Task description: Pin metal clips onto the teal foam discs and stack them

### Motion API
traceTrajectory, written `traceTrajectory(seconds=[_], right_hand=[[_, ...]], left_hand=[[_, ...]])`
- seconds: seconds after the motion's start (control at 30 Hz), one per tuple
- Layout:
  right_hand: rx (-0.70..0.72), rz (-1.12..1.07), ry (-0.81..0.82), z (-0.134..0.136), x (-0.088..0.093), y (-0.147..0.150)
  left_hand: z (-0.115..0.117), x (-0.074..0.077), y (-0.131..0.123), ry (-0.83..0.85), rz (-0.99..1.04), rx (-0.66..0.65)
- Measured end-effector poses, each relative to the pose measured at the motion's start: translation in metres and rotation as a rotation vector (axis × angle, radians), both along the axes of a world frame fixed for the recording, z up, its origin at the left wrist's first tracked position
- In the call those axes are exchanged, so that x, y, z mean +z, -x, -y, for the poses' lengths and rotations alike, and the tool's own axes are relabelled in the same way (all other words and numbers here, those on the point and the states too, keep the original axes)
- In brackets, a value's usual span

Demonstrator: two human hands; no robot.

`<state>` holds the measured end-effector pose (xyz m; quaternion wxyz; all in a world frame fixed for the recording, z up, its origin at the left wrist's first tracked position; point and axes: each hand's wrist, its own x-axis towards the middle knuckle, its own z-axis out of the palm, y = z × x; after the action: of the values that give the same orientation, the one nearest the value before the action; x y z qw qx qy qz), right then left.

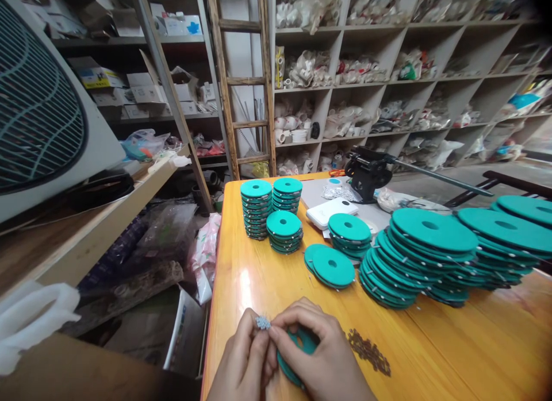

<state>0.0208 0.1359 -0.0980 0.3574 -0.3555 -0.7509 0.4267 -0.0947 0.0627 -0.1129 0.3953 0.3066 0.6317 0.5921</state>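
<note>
Head view: the left hand (241, 358) is pinching a small silvery cluster (263, 323), left fingers (252, 338) closed on it, its pieces too small to tell. The right hand (323, 355) is gripping a tilted teal disc (293, 361), right fingers (297, 322) curled over its face, just beside the left hand. Both are working over an orange wooden table (241, 274), near loose brown bits (368, 352), with stacked teal discs (418, 257) standing beyond.

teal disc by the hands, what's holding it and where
The right hand grips the teal disc by its rim; the left hand pinches a small silvery cluster.
</note>
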Motion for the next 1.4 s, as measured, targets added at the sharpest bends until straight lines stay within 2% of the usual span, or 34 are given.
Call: traceTrajectory(seconds=[0.17,0.33,0.4,0.57,0.93,1.23,1.3,1.4], right_hand=[[-0.028,0.054,-0.057,0.000,0.002,-0.001],[0.002,0.053,-0.133,-0.001,-0.003,-0.002],[-0.001,0.056,-0.157,0.000,-0.005,-0.002],[0.013,0.060,-0.206,0.001,-0.006,-0.002],[0.026,0.041,-0.205,0.001,-0.005,-0.002],[0.010,-0.018,-0.154,-0.001,-0.008,-0.003],[0.010,0.010,-0.200,-0.001,-0.008,-0.003],[0.005,0.040,-0.289,0.002,-0.008,-0.001]], left_hand=[[-0.004,-0.002,0.000,-0.084,0.014,-0.132],[-0.005,-0.006,0.005,-0.125,0.369,-0.155],[-0.004,-0.008,0.008,-0.151,0.449,-0.168],[-0.004,-0.011,0.010,-0.165,0.407,-0.196],[-0.005,-0.012,0.010,-0.132,0.422,-0.197],[-0.004,-0.014,0.009,-0.133,0.279,-0.273],[-0.004,-0.016,0.009,-0.132,0.293,-0.260],[-0.005,-0.017,0.009,-0.148,0.353,-0.175]])
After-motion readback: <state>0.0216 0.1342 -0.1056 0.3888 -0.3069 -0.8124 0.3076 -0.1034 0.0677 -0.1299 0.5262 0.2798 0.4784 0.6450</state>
